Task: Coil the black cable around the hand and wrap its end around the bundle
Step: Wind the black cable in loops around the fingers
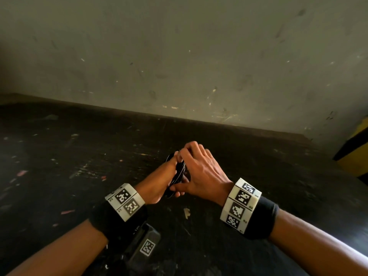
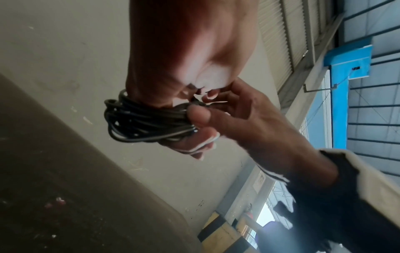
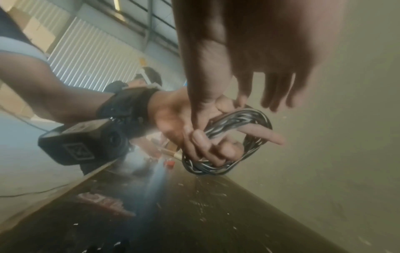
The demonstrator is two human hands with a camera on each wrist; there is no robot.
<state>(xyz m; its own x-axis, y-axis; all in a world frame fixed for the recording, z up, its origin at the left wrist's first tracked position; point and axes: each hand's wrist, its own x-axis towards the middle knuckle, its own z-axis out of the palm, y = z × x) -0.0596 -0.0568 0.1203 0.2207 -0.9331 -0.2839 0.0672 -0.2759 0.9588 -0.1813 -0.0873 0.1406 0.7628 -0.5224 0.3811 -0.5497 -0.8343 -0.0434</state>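
Black cable [image 3: 225,142] coiled between hands, seemingly.

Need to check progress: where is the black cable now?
Centre of the head view: the black cable is coiled around the left hand, with the right hand pinching it, above the dark table.

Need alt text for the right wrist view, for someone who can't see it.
A coil of black cable loops around the fingers of the left hand, palm towards the camera. The right hand reaches down from above, its thumb touching the coil. Below lies a dark, scuffed table against a plain wall.
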